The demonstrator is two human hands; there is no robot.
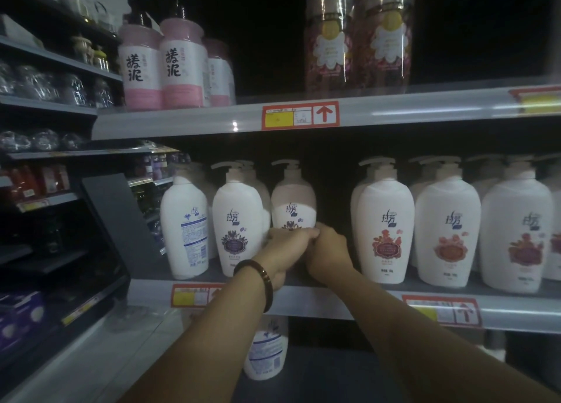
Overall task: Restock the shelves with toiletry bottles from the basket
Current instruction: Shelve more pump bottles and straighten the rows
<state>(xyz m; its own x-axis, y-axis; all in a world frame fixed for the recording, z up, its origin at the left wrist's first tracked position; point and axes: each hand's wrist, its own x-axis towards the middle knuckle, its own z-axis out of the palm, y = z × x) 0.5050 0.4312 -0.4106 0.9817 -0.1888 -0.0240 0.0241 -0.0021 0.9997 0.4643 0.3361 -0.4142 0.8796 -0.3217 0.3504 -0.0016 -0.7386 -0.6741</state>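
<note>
Pump bottle [293,202], white with a pale pump head, is at the front of the middle shelf [303,301], in the gap between the purple-label and red-label rows. We read two dark characters on it, 拉芳, above the top of a purple flower emblem. Our left hand [285,245] and right hand [329,251] meet at its lower body. Each grip is closed, fingers curled round the bottle, knuckles touching. The hands cover its lower half, so we cannot tell whether its base rests on the shelf.

Just to its left stands a matching purple-flower bottle [236,220], then a turned bottle [185,223] showing blue back print too small to read. To the right, the red-flower bottles [385,229] carry the same 拉芳 mark.

On the upper shelf [182,123] the pink-and-white bottles [182,56] read 搓泥, and the wrapped bottles [358,38] are cut off at the top. The price tag [300,116] shows a red arrow, but its writing is blurred. Our left forearm partly hides a lower bottle [267,348].
</note>
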